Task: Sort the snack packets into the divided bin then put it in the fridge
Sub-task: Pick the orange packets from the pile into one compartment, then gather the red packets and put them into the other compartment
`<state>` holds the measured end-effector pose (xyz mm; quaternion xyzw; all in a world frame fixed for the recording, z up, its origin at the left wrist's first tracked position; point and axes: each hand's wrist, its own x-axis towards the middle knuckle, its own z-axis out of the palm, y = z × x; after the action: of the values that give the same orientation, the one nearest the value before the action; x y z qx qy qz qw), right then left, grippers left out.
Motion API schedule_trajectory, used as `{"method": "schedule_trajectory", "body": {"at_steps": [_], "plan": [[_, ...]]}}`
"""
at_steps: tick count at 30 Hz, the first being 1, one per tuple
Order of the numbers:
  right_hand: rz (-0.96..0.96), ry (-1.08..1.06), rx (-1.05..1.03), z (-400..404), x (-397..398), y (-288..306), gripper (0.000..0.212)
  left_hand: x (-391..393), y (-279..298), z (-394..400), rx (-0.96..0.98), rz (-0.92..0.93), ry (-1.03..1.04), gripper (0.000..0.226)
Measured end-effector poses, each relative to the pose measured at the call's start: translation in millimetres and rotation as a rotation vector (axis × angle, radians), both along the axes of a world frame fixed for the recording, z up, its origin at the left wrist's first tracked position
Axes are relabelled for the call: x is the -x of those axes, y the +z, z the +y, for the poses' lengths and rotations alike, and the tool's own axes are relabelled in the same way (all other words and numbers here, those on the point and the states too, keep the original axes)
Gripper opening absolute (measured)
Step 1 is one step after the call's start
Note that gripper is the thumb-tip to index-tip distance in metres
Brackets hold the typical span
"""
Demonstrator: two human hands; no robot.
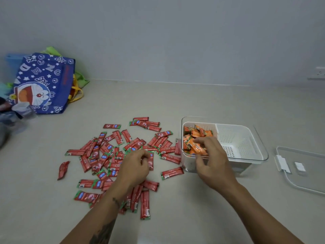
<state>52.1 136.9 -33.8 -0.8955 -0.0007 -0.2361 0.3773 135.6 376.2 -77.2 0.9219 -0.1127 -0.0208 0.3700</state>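
Note:
Several long red snack packets [112, 155] lie scattered over the pale counter. To their right stands the divided bin [246, 157], a clear box with a white perforated insert. Its left compartment holds several orange packets [195, 134]; its right compartment [233, 138] has nothing in it. My left hand [135, 166] rests on the red pile, fingers pinched on a red packet [150, 160]. My right hand [211, 159] hovers over the bin's left compartment with fingers spread above the orange packets; nothing shows in its grip.
The bin's clear lid [302, 173] lies flat on the counter to the right of the bin. A blue cartoon-print bag [44, 85] leans against the wall at the back left, with other bags behind it. A wall socket [318, 73] sits at the far right.

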Motion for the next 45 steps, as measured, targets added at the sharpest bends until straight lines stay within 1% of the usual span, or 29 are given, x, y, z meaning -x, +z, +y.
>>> {"method": "schedule_trajectory", "body": {"at_steps": [2, 3, 5, 6, 7, 9, 11, 12, 14, 15, 17, 19, 21, 24, 27, 28, 30, 32, 33, 35, 37, 39, 40, 42, 45], "plan": [[0.007, 0.087, 0.03, 32.3, -3.7, 3.2, 0.035, 3.5, -6.3, 24.5, 0.014, 0.038, 0.023, 0.021], [0.056, 0.15, 0.041, 49.3, -5.1, 2.0, 0.035, 4.5, -10.3, 37.6, 0.009, 0.046, 0.035, 0.02], [0.264, 0.282, 0.079, 83.0, -6.7, -6.8, 0.043, 5.7, -18.7, 63.6, -0.015, 0.062, 0.036, 0.022], [0.4, 0.336, 0.128, 99.2, -8.0, -13.8, 0.053, 6.3, -22.6, 76.1, -0.033, 0.081, 0.031, 0.027], [0.55, 0.376, 0.194, 114.6, -9.4, -22.5, 0.066, 6.4, -26.0, 87.8, -0.074, 0.11, 0.027, 0.036], [0.799, 0.431, 0.354, 144.4, -12.5, -41.2, 0.095, 6.4, -31.9, 110.7, -0.216, 0.216, -0.002, 0.066], [0.893, 0.447, 0.487, 171.6, -16.5, -57.5, 0.112, 6.2, -39.6, 130.4, -0.341, 0.37, -0.062, 0.093], [0.905, 0.44, 0.551, 183.4, -19.2, -65.0, 0.116, 6.2, -43.6, 138.7, -0.403, 0.419, -0.097, 0.101], [0.912, 0.412, 0.683, 202.6, -23.7, -76.7, 0.117, 7.3, -51.9, 151.3, -0.518, 0.433, -0.155, 0.104], [0.913, 0.393, 0.732, 209.1, -26.2, -81.6, 0.114, 8.2, -56.7, 156.3, -0.553, 0.412, -0.165, 0.1], [0.886, 0.353, 0.775, 218.1, -32.0, -86.6, 0.105, 8.8, -62.8, 164.4, -0.578, 0.318, -0.147, 0.085], [0.82, 0.309, 0.759, 223.2, -38.3, -89.5, 0.09, 6.3, -66.9, 171.9, -0.575, 0.186, -0.118, 0.071], [0.772, 0.259, 0.722, 226.1, -44.8, -92.2, 0.077, 1.1, -69.9, 177.3, -0.558, 0.1, -0.086, 0.066], [0.775, 0.227, 0.641, 224.4, -56.0, -94.7, 0.07, -7.8, -72.0, 179.0, -0.522, 0.073, -0.066, 0.064], [0.763, 0.181, 0.475, 217.1, -66.7, -92.1, 0.066, -15.8, -75.4, 179.0, -0.439, 0.028, -0.041, 0.057], [0.733, 0.169, 0.44, 213.7, -70.7, -89.9, 0.068, -19.5, -76.0, 179.3, -0.408, 0.007, -0.029, 0.055], [0.684, 0.169, 0.381, 206.7, -80.4, -83.5, 0.079, -27.2, -76.3, 178.5, -0.333, -0.035, -0.001, 0.053], [0.701, 0.202, 0.332, 201.5, -90.8, -76.7, 0.092, -32.7, -73.6, 175.7, -0.31, -0.087, 0.04, 0.056], [0.718, 0.219, 0.332, 199.9, -96.4, -74.0, 0.098, -35.6, -71.0, 173.5, -0.331, -0.088, 0.061, 0.062], [0.778, 0.221, 0.375, 200.8, -106.6, -68.8, 0.111, -43.8, -66.9, 168.2, -0.377, -0.003, 0.08, 0.08], [0.867, 0.219, 0.423, 205.5, -115.7, -66.7, 0.121, -53.4, -64.6, 161.5, -0.387, 0.136, 0.043, 0.098], [0.927, 0.233, 0.469, 213.3, -123.5, -68.4, 0.127, -62.8, -65.3, 155.9, -0.426, 0.235, -0.021, 0.105], [0.943, 0.246, 0.496, 217.8, -127.1, -69.9, 0.128, -66.9, -66.7, 154.7, -0.458, 0.253, -0.045, 0.103], [0.953, 0.275, 0.572, 226.0, -133.7, -74.4, 0.128, -72.2, -72.8, 156.8, -0.512, 0.218, -0.071, 0.093], [0.933, 0.301, 0.726, 232.3, -141.8, -81.0, 0.125, -75.2, -87.7, 170.9, -0.493, 0.064, -0.069, 0.076]]}}
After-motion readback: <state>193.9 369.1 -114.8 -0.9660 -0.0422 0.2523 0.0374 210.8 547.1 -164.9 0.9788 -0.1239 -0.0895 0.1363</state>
